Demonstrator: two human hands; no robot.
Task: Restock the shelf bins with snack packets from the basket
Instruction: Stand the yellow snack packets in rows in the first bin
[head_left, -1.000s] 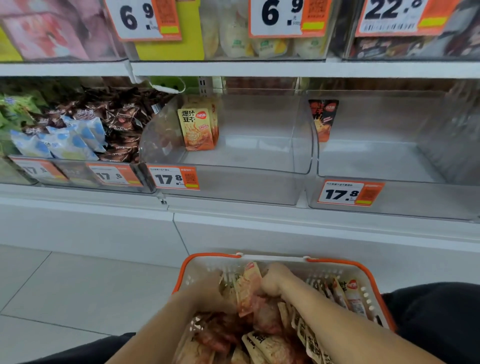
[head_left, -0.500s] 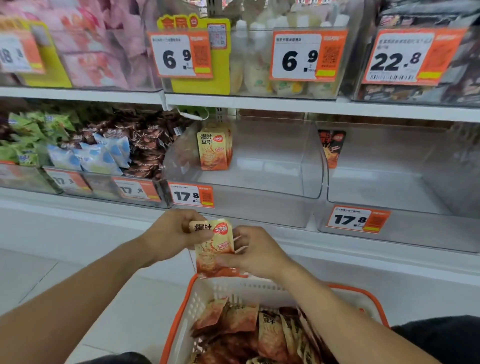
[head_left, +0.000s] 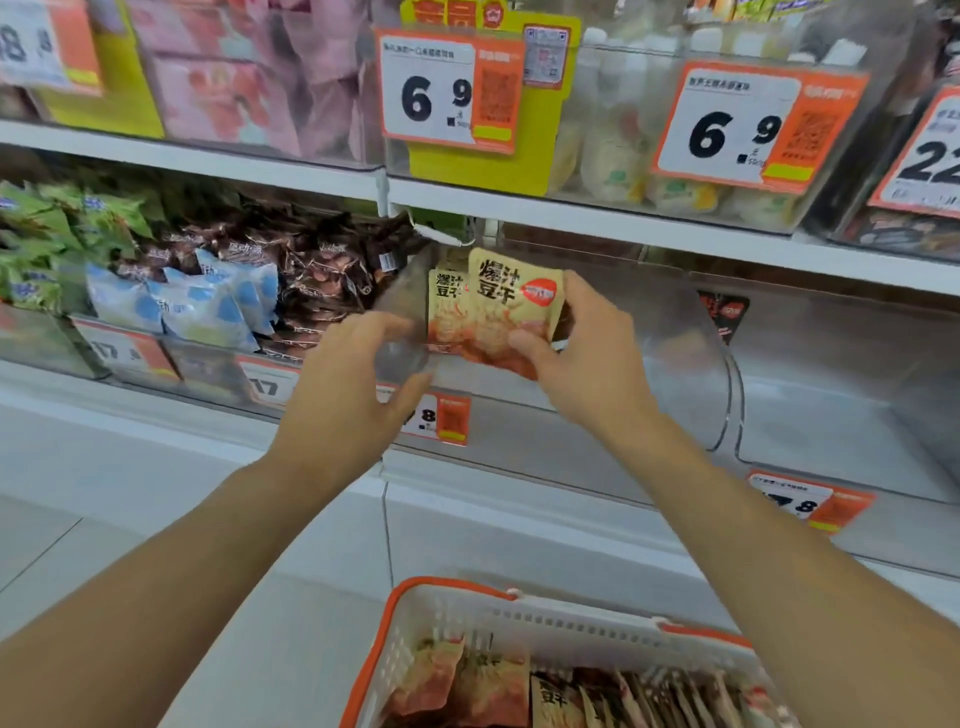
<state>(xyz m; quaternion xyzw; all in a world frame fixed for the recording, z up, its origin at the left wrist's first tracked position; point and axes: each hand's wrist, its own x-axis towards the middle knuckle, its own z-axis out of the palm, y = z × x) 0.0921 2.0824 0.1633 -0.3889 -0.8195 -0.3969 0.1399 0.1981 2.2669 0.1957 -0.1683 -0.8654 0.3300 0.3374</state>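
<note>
Head view: yellow-orange snack packet (head_left: 511, 312) (black lettering), upright.

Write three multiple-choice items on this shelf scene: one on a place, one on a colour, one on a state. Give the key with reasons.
1. Where is the yellow snack packet?
A. in the basket
B. at the clear bin
C. on the floor

2. What colour is the rim of the basket?
A. orange
B. blue
C. green

3. How is the left hand?
A. fingers spread, holding nothing
B. pinching a packet
C. gripping the basket

Key: 1 B, the right hand holds it up at the clear bin; 2 A, orange edging shows; 3 A, no packet lies between its fingers.
</note>
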